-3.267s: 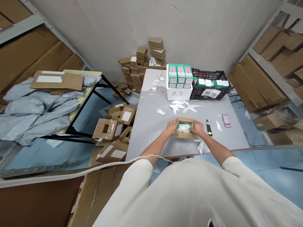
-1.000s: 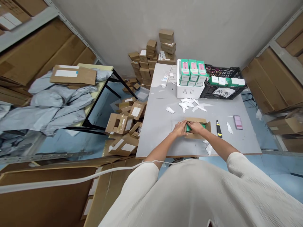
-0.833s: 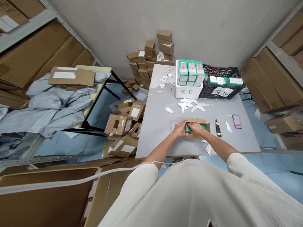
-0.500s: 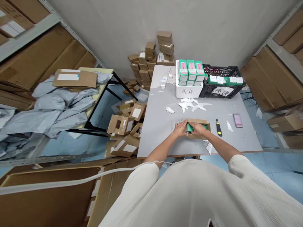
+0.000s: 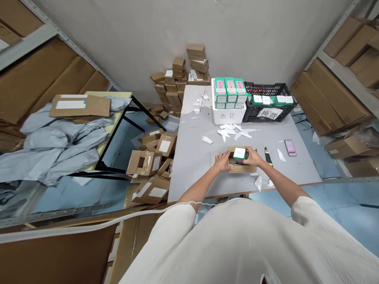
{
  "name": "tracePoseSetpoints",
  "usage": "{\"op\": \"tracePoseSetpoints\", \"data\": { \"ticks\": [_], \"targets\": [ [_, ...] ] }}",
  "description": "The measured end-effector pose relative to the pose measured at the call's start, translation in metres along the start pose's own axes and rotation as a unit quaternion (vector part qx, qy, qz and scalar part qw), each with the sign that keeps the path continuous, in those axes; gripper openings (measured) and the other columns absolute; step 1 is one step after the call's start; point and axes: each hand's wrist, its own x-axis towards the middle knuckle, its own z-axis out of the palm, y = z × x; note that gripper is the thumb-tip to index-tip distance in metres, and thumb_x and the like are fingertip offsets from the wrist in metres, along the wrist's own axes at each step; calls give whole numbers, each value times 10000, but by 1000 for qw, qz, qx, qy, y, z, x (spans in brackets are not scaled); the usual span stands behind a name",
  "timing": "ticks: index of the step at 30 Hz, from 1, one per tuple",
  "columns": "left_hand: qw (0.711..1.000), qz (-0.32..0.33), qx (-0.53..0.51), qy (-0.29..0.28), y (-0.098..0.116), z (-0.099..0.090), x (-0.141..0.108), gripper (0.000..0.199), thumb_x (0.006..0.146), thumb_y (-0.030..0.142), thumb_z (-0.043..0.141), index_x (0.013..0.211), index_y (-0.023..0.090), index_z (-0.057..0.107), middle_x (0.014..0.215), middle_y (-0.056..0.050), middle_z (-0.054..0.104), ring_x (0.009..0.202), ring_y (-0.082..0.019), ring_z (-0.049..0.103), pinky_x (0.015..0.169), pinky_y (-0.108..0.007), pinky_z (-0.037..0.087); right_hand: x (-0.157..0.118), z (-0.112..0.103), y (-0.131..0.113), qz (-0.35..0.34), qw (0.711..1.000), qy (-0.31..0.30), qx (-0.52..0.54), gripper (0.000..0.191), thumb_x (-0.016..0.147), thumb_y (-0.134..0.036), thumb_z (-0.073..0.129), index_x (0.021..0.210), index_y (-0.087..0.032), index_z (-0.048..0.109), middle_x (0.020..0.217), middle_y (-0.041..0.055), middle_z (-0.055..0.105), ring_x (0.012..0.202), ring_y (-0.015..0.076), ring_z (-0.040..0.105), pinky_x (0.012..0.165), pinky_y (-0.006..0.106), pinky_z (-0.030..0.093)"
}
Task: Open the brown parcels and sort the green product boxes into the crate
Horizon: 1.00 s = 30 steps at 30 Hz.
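A small green-and-white paper carton point(image 5: 240, 154) sits tilted, rising from the 12 o'clock side of an open brown cardboard mailer point(image 5: 242, 169).

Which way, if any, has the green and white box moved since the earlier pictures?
Yes, upward: the green and white box now stands above the rim of the cardboard carton, no longer down inside it.

Single head-worn view, looking forward and down from above the person's own torso point(image 5: 237, 244), close over the grey worktable point(image 5: 189, 165), with the left hand point(image 5: 222, 161) and right hand point(image 5: 254, 157) low in frame, far wall point(image 5: 189, 27) at top.
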Motion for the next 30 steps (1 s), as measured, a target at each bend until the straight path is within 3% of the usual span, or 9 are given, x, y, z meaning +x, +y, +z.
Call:
{"op": "tracePoseSetpoints", "data": {
  "ticks": [4, 8, 16, 22, 26, 30],
  "targets": [
    [1000, -4, 12, -9, -1, 2, 5, 1278, 702, 540, 901, 1758, 352, 204, 1841, -106, 261, 1546, -476, 387, 1195, -565, 349, -2, -17, -1, 41, 997, 46, 54, 671, 673, -300, 833, 1301, -234, 606, 841, -18, 720, 774, 219, 679, 702, 304, 527],
    [1000, -8, 27, -12, -2, 0, 6, 1228, 724, 558, 893, 1749, 342, 252, 1838, -112, 266, 1528, -474, 397, 1182, -553, 355, 2, -37, 1, 48, 986, 123, 99, 629, 671, -320, 799, 1266, -239, 612, 783, -49, 680, 775, 215, 665, 732, 321, 547],
    [999, -16, 45, -22, -9, 2, 8, 1234, 738, 593, 871, 1761, 362, 220, 1838, -114, 246, 1513, -475, 402, 1162, -555, 369, 6, -66, 16, 13, 958, 206, 201, 589, 672, -342, 824, 1210, -259, 601, 867, -39, 670, 807, 206, 642, 807, 370, 579],
    [998, -37, 58, -13, -12, 4, 5, 1210, 734, 584, 875, 1745, 400, 234, 1836, -95, 250, 1529, -464, 388, 1174, -554, 357, 26, -107, 42, -34, 917, 294, 267, 564, 721, -365, 832, 1199, -253, 556, 1002, 15, 713, 817, 183, 634, 775, 341, 569],
    [996, -61, 58, -16, -6, -2, 0, 1201, 734, 559, 876, 1739, 398, 237, 1843, -96, 240, 1537, -463, 383, 1179, -543, 349, 37, -121, 73, 30, 913, 328, 239, 591, 720, -376, 814, 1229, -239, 547, 1030, 35, 743, 825, 193, 660, 798, 347, 572],
    [995, -86, 53, -12, 2, -7, -6, 1190, 738, 550, 857, 1743, 386, 241, 1846, -94, 242, 1544, -467, 375, 1190, -552, 344, 32, -101, 106, 130, 928, 302, 176, 650, 714, -400, 800, 1283, -212, 547, 920, 23, 754, 858, 243, 701, 858, 389, 581]
  ]
}}
